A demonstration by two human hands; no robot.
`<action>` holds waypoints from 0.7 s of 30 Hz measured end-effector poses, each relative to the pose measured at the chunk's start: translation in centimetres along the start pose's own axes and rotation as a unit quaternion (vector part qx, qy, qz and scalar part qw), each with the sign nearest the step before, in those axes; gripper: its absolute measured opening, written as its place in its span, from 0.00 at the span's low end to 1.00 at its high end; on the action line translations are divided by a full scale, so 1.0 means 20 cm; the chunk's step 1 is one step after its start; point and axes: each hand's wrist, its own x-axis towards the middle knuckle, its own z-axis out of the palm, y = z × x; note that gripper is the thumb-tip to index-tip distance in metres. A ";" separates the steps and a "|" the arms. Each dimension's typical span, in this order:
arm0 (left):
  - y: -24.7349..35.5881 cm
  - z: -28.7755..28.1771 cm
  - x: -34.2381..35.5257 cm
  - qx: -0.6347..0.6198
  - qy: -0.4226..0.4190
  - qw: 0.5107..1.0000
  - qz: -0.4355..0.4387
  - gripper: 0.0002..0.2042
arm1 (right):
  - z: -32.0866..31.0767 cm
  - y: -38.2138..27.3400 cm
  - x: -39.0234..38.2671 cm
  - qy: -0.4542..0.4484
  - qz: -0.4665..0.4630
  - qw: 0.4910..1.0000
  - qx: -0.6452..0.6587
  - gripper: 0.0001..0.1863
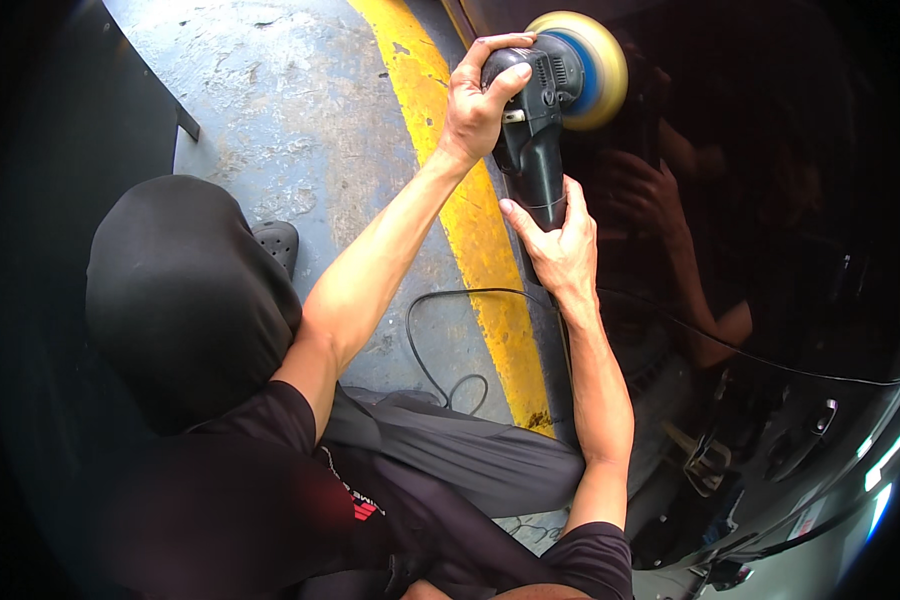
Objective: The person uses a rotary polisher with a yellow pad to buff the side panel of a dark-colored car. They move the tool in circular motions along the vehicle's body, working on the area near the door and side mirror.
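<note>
From the head view, the left hand [477, 100] was wrapped tight around the top of the black polisher [535, 130]. The right hand [562, 245] squeezed its handle lower down. The polisher's yellow pad [595, 68] pressed on the shiny black car [770, 250], beside the yellow floor stripe [470, 220].

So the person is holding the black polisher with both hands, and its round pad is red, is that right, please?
Not quite: the head view shows the pad is yellow with a blue backing. Left hand and right hand do both grip the black polisher.
</note>
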 end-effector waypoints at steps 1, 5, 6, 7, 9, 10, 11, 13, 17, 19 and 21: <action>-0.01 0.00 0.01 -0.001 -0.002 1.000 0.001 0.19 | 0.01 0.01 0.01 0.007 -0.006 1.000 -0.003 0.41; -0.01 -0.03 0.04 0.005 -0.026 1.000 0.002 0.20 | 0.04 -0.02 0.02 0.017 -0.007 1.000 -0.004 0.41; -0.01 -0.03 0.05 0.004 -0.031 1.000 0.004 0.20 | 0.05 -0.02 0.02 0.023 -0.012 1.000 -0.006 0.41; -0.01 -0.04 0.06 0.005 -0.035 0.999 0.005 0.21 | 0.06 -0.01 0.03 0.029 -0.018 0.999 -0.007 0.41; 0.00 -0.03 0.06 0.039 -0.043 0.998 0.028 0.22 | 0.06 -0.01 0.03 0.032 -0.018 0.999 -0.006 0.41; 0.01 -0.02 0.06 0.057 -0.046 0.997 0.039 0.23 | 0.05 -0.01 0.02 0.033 -0.019 0.999 -0.006 0.40; 0.02 0.00 0.04 0.048 -0.050 0.997 0.034 0.23 | 0.05 0.00 0.01 0.038 -0.024 0.999 -0.001 0.40; 0.03 0.03 0.01 0.049 -0.066 0.996 0.033 0.23 | 0.06 0.03 -0.03 0.046 -0.036 0.998 0.008 0.40; 0.07 0.09 -0.05 0.028 -0.111 0.993 0.038 0.24 | 0.06 0.11 -0.11 0.065 -0.055 0.996 0.004 0.40; 0.06 0.10 -0.08 0.021 -0.128 0.991 0.033 0.24 | 0.06 0.13 -0.13 0.052 -0.043 0.998 0.018 0.40; 0.06 0.10 -0.09 0.032 -0.123 0.991 0.036 0.24 | 0.05 0.13 -0.14 0.035 -0.022 0.999 0.031 0.40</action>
